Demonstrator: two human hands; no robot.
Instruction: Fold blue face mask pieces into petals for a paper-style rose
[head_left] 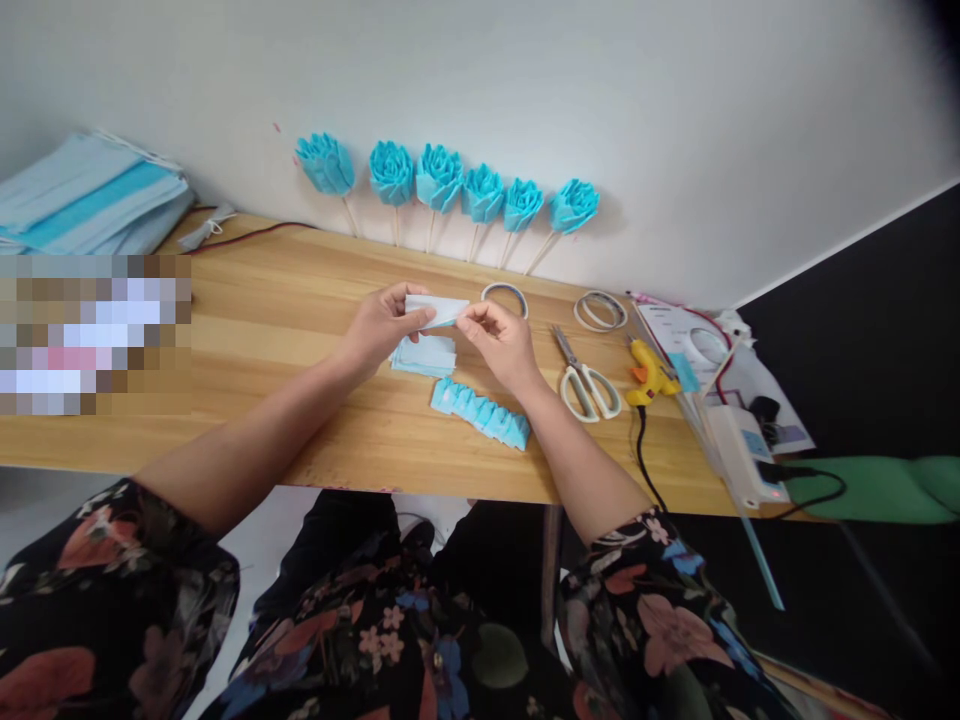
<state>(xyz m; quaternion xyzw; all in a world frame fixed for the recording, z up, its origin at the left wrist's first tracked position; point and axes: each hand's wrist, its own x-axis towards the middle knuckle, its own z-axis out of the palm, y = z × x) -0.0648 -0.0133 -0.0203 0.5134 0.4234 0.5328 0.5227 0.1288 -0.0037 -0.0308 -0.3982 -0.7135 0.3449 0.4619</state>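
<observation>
Two hands meet above the wooden table: the left hand and the right hand each pinch one end of a pale paper strip. The strip lies horizontal, its long axis going left to right, just above a small stack of blue pieces. Blue paper flowers lean on the white wall.

Lighting: bright, even, diffuse; soft short shadows beneath the six blue folded-fabric roses on sticks. Wide-angle bending at frame edges; upper right corner vignetted dark. Pixelated block, left. Focus sharp centrally.
</observation>
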